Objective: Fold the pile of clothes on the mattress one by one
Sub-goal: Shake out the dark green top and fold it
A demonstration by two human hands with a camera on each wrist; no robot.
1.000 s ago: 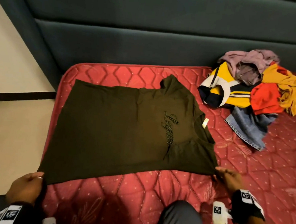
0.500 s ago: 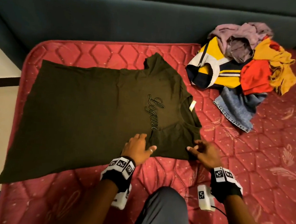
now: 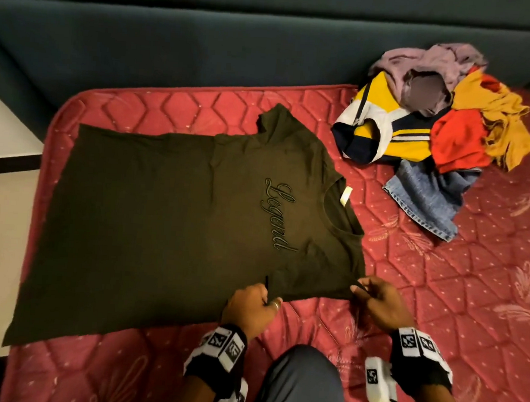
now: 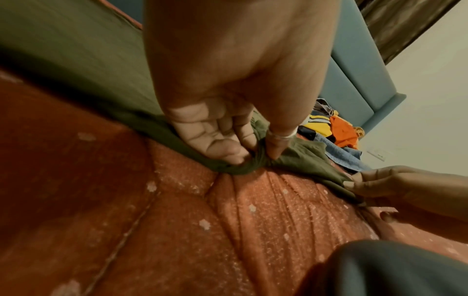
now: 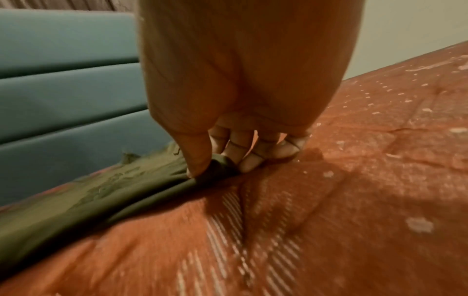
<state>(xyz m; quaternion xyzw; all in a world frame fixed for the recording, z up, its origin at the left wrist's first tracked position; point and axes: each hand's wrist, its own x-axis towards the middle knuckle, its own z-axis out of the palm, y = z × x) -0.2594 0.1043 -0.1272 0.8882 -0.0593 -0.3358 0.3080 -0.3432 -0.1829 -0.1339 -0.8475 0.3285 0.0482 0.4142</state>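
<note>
While the shirt [image 3: 174,226] lies flat on the mattress [image 3: 439,291], collar right and hem left, both hands pinch its near sleeve: left hand [image 3: 250,306] at the armpit, right hand [image 3: 379,300] at the cuff corner.

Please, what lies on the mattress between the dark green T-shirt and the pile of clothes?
In the head view, only bare red quilted mattress lies between the dark green T-shirt and the pile of clothes; they do not touch.
</note>
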